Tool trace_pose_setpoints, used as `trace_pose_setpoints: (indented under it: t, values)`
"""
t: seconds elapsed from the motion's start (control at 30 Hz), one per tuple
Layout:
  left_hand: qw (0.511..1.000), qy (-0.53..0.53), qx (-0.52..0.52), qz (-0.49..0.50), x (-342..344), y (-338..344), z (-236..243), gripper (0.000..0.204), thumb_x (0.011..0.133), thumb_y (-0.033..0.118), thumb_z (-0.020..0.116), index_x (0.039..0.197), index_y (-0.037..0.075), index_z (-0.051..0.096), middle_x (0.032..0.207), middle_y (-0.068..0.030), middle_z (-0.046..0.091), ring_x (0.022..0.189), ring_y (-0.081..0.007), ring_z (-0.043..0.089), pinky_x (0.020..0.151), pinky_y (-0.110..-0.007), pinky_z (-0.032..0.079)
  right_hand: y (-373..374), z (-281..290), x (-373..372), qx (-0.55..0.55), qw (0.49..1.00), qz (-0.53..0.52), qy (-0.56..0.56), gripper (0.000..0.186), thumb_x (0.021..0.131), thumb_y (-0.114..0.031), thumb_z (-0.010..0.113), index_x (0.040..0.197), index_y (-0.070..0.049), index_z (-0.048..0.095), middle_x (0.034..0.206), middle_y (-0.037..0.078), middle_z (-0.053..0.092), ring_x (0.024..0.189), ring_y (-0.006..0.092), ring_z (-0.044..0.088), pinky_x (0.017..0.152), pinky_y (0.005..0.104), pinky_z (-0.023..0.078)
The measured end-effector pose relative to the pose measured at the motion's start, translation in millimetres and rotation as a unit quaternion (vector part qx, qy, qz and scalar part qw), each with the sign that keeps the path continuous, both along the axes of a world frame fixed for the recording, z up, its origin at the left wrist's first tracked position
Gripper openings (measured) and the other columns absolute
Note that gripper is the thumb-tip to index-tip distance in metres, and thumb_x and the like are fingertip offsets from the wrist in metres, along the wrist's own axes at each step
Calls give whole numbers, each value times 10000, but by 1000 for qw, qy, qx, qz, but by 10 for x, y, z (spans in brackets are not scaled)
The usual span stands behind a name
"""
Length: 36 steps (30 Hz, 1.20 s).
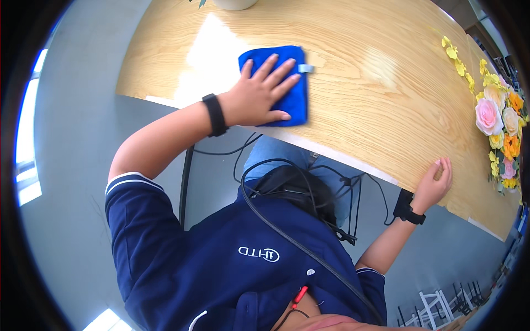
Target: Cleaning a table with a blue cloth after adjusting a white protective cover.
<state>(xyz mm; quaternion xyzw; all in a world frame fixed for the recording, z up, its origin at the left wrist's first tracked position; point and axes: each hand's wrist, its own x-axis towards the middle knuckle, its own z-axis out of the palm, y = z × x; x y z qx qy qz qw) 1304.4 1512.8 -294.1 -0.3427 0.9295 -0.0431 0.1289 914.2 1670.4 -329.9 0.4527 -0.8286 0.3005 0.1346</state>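
Note:
My left hand [258, 99] lies flat with spread fingers on a blue cloth [296, 105], pressing it against the wooden table [353, 94] near its front edge. The cloth is roughly square, with a small pale tag on its right side. Over at the right, my right hand [433, 185] rests by the table's near edge, its fingers loosely bent and a gap showing beside the thumb. Nothing is visible in it. Each wrist wears a black band.
A bunch of artificial flowers [499, 127] stands at the right end of the table. The base of a white pot [234, 3] shows at the far edge. Black cables [309, 187] hang across my lap. Sunlight patches lie on the tabletop.

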Motion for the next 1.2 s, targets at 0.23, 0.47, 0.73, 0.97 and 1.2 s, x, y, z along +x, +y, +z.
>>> trace_pose_setpoints:
  t: [0.23, 0.47, 0.73, 0.97, 1.2]
  values:
    - [972, -120, 41, 197, 1106, -114, 131, 779, 873, 564, 414, 1450, 121, 134, 1514, -134, 52, 1381, -372, 78, 1052, -593, 159, 18, 2, 7, 12, 1000, -3, 4, 188, 869, -171, 560, 982, -37, 629, 1163, 67, 598, 1070, 257, 532, 918, 368, 396]
    - [942, -102, 73, 312, 1923, -357, 7, 771, 880, 595, 368, 1461, 187, 66, 1521, -101, -20, 1381, -375, 57, 1048, -611, 146, 11, -22, -21, 24, 999, 6, 31, 195, 869, -171, 569, 990, -28, 623, 1168, 84, 593, 1073, 264, 529, 915, 372, 395]
    - [936, -65, 67, 339, 1960, -554, -151, 770, 884, 596, 353, 1460, 186, 49, 1516, -125, -46, 1382, -382, 11, 1036, -631, 139, 11, 5, 13, 14, 999, 5, 30, 191, 867, -165, 574, 982, -19, 620, 1164, 100, 594, 1061, 279, 535, 902, 378, 401]
    - [951, -71, 79, 292, 1324, -674, 17, 740, 919, 460, 366, 1447, 69, 26, 1502, -183, -71, 1373, -415, -21, 1041, -619, 122, 23, 43, 10, 21, 999, 0, 34, 183, 861, -157, 576, 965, -13, 619, 1152, 112, 597, 1046, 295, 543, 886, 387, 410]
    - [994, -21, 29, 105, 505, -847, -17, 795, 891, 553, 378, 1424, 14, 137, 1478, -257, 43, 1345, -481, 56, 984, -672, 177, -5, 66, 14, 12, 999, 16, 41, 163, 833, -121, 594, 949, -8, 617, 1140, 110, 597, 1041, 300, 540, 886, 403, 411]
